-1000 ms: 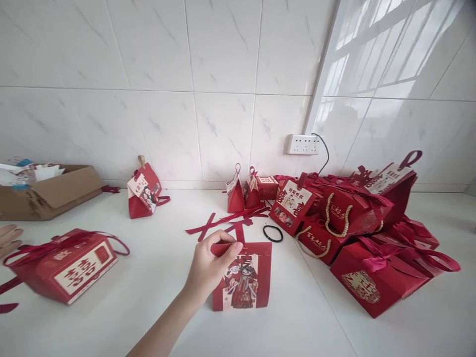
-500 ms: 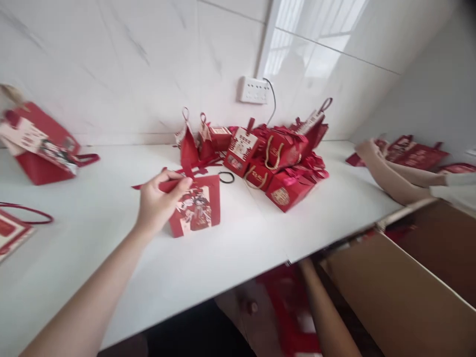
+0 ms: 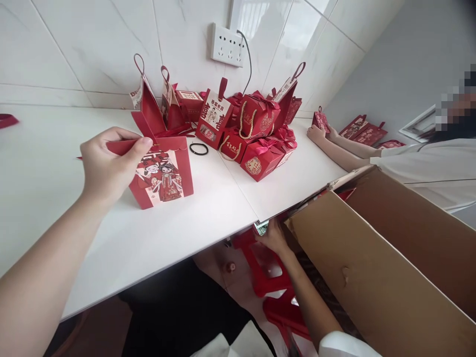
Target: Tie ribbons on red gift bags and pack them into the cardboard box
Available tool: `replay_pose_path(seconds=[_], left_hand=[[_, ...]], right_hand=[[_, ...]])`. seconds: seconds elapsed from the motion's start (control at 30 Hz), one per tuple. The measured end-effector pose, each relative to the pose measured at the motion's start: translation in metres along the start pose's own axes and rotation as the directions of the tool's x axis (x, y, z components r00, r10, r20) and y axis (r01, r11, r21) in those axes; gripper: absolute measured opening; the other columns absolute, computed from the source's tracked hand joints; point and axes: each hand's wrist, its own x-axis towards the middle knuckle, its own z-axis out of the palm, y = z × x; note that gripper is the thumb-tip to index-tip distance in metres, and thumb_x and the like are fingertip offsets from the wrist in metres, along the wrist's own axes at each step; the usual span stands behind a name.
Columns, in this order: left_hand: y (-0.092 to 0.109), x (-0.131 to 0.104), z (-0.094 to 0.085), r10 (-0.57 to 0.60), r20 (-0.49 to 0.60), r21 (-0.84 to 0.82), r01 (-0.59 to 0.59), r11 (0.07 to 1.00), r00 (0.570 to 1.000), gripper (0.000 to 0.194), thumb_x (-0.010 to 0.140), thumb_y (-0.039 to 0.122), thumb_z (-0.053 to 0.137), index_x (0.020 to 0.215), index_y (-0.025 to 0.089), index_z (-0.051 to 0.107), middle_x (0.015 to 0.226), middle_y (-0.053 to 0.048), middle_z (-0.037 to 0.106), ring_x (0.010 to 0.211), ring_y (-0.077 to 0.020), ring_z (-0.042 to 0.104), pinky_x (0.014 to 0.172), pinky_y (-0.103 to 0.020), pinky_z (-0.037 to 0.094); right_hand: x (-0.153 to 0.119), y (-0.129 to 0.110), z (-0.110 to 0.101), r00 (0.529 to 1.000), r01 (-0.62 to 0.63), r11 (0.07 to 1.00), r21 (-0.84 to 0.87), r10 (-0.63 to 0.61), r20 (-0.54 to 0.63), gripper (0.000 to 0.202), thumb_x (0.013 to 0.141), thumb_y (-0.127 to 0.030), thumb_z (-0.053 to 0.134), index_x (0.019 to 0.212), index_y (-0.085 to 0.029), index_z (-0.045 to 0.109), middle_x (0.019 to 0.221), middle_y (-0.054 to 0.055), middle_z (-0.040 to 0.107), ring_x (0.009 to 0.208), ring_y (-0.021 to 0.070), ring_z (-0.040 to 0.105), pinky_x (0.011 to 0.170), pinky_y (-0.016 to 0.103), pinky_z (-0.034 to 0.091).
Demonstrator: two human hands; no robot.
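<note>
My left hand [image 3: 111,161] pinches the upper left part of a red box [image 3: 163,181] printed with two cartoon figures. The box stands on the white table [image 3: 208,218]. Below the table's front edge, my right hand [image 3: 273,237] is closed round a small object with a bright, screen-like face [image 3: 262,228], only partly visible. Behind the held box are two open red boxes with loop handles. To their right, several red gift boxes with ribbons and gold cords are piled, with a pink-and-red box [image 3: 213,116] leaning on them.
A black ring [image 3: 199,148] lies before the pile. A large open cardboard box [image 3: 357,258] is against the table at right. Beyond it, a person's hands [image 3: 317,135] hold a small red box. Red stools [image 3: 260,267] stand below. A socket [image 3: 226,45] is on the wall.
The view has shifted right and closer. My right hand has come up to the table's edge, showing the small object. The other person's hands now show a small red box upright.
</note>
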Motion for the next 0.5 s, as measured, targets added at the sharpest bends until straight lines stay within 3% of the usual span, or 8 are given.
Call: replay_pose_path(seconds=[0.13,0.27,0.5], left_hand=[[0.001,-0.001,0.0,-0.008,-0.011,0.045,0.009,0.999,1.0,0.04,0.069,0.046,0.069,0.078,0.007,0.068,0.066,0.007,0.062,0.065,-0.0051,0.056,0.066,-0.016,0.048],[0.003,-0.003,0.0,-0.034,0.005,0.12,0.033,0.992,0.999,0.047,0.07,0.051,0.065,0.087,0.007,0.069,0.071,0.006,0.063,0.069,-0.0057,0.056,0.074,-0.021,0.051],[0.003,-0.006,0.001,0.061,0.001,0.167,-0.06,0.984,0.998,0.054,0.074,0.051,0.058,0.093,0.002,0.067,0.08,0.0,0.066,0.082,-0.0158,0.063,0.077,-0.032,0.051]], right_hand=[[-0.007,-0.003,-0.018,0.983,0.119,0.992,-0.049,-0.11,0.146,0.075,0.062,-0.033,0.07,0.126,-0.008,0.041,0.117,0.021,0.055,0.11,0.0358,0.052,0.092,0.049,0.044],[-0.025,-0.008,-0.037,0.926,0.247,0.966,-0.077,-0.212,0.313,0.086,0.055,-0.025,0.073,0.133,-0.009,0.04,0.126,0.023,0.051,0.119,0.0401,0.045,0.101,0.056,0.033],[-0.055,-0.015,-0.061,0.813,0.439,0.898,-0.028,-0.384,0.437,0.092,0.06,-0.027,0.069,0.143,-0.013,0.03,0.143,0.017,0.038,0.128,0.0347,0.038,0.1,0.05,0.035]])
